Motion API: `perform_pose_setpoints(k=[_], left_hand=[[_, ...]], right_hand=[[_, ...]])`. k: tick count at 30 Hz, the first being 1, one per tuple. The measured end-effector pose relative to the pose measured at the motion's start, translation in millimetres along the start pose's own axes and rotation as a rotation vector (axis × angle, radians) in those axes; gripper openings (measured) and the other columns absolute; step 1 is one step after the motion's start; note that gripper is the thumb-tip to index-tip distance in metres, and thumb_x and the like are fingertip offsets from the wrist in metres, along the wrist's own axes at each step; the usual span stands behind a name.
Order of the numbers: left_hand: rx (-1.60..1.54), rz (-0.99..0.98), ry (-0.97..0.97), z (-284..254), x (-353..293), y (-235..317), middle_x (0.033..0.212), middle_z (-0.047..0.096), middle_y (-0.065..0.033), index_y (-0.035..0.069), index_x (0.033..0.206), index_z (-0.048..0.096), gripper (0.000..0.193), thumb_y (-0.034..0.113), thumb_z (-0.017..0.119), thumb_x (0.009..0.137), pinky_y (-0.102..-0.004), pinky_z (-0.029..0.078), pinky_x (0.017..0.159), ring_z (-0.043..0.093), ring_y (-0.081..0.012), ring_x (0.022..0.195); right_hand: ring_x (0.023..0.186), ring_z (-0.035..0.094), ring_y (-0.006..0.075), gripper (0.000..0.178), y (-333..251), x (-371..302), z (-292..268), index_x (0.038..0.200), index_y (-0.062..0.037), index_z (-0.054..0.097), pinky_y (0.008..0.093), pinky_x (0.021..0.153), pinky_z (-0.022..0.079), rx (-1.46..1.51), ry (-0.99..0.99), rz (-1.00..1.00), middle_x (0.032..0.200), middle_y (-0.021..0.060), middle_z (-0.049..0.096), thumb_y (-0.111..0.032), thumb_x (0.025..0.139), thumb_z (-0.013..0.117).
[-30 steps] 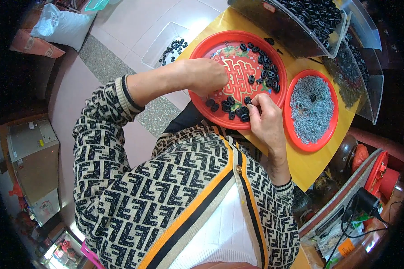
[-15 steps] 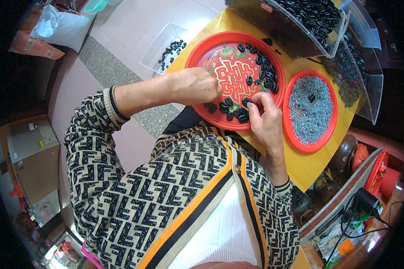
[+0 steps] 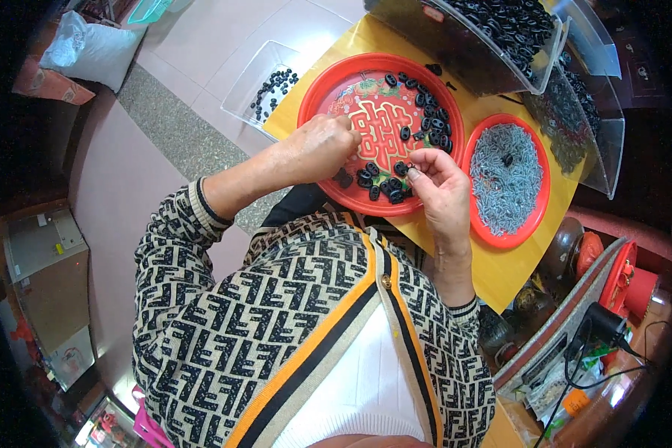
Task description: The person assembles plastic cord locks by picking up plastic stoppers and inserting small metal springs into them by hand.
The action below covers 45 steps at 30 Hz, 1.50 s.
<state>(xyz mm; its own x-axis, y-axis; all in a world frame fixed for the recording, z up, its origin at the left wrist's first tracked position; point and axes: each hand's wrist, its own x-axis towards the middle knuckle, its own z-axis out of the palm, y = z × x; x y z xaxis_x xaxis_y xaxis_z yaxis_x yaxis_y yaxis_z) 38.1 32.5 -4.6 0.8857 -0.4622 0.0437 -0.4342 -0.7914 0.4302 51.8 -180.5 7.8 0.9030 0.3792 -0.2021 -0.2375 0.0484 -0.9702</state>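
A round red tray (image 3: 306,97) with a flowered gold pattern holds several black two-hole cord locks (image 3: 437,123), grouped along its right side and near edge. Over the tray's left part, my left hand (image 3: 322,146) is closed in a fist, knuckles up; whatever its fingers hold is hidden. Above the near right rim, my right hand (image 3: 442,187) pinches a small black cord lock (image 3: 402,169) between thumb and forefinger. Right of it stands a red oval tray (image 3: 546,175) heaped with small grey metal springs (image 3: 504,196), one black piece lying on them.
Both trays rest on a yellow board (image 3: 519,265). Large clear bins (image 3: 485,78) of black parts stand at the far right. A clear box (image 3: 235,104) with small black pieces sits beyond the board's left edge. Jars and a black power adapter (image 3: 606,326) crowd the near right.
The whole view has shifted slightly, the trays appearing a little further left. My left forearm is angled more upward, its fist still over the tray. My right hand keeps its pinch.
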Motion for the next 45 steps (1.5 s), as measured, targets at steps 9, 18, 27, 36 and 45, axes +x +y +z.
perform_pose_setpoints(k=[9,18,27,36,45], left_hand=[[-0.652,-0.095,0.301,-8.0,1.9,16.8,0.068,0.056,-0.0094,-0.002,0.072,0.056,0.002,-0.001,0.055,0.07,-0.0298,0.046,0.056,0.056,-0.0209,0.061],[-1.952,-0.308,0.26,13.9,-1.0,33.9,0.072,0.054,-0.0018,0.002,0.084,0.055,0.008,0.007,0.058,0.079,-0.0215,0.042,0.061,0.05,-0.0102,0.065],[-2.091,-0.274,0.248,14.5,-2.0,41.9,0.077,0.055,-0.004,0.002,0.086,0.053,0.01,0.01,0.057,0.08,-0.0257,0.044,0.066,0.053,-0.0128,0.071],[-2.034,-0.269,0.248,18.2,-3.7,41.0,0.076,0.056,-0.004,0.002,0.085,0.054,0.007,0.007,0.055,0.081,-0.0229,0.046,0.063,0.054,-0.0112,0.067],[-1.815,-0.288,0.315,17.0,-4.9,46.0,0.072,0.059,-0.0072,-0.002,0.082,0.056,0.005,0.002,0.054,0.08,-0.0228,0.048,0.059,0.058,-0.0132,0.063]], right_hand=[[0.066,0.054,0.007,0.013,-3.8,-1.5,1.4,0.093,0.0,0.057,0.0184,0.058,0.044,0.218,-0.118,0.109,0.076,0.0028,0.058,-0.002,0.082,0.051],[0.067,0.055,0.0074,0.011,-20.1,-8.1,28.1,0.092,0.0008,0.052,0.018,0.058,0.045,0.046,0.032,-0.018,0.078,0.0028,0.056,0.0,0.081,0.053],[0.068,0.056,0.0066,0.011,-23.2,-12.7,40.3,0.092,0.0002,0.051,0.0179,0.059,0.046,0.008,0.018,-0.054,0.079,0.0021,0.057,0.0,0.081,0.053],[0.069,0.056,0.0071,0.01,-22.7,-12.4,41.8,0.09,0.0018,0.051,0.019,0.061,0.047,0.0,0.023,-0.051,0.078,0.003,0.057,0.002,0.08,0.054],[0.063,0.055,0.0059,0.009,-20.2,-13.9,37.2,0.085,0.001,0.051,0.0178,0.055,0.045,-0.125,0.04,-0.072,0.072,0.0023,0.057,0.001,0.078,0.057]])
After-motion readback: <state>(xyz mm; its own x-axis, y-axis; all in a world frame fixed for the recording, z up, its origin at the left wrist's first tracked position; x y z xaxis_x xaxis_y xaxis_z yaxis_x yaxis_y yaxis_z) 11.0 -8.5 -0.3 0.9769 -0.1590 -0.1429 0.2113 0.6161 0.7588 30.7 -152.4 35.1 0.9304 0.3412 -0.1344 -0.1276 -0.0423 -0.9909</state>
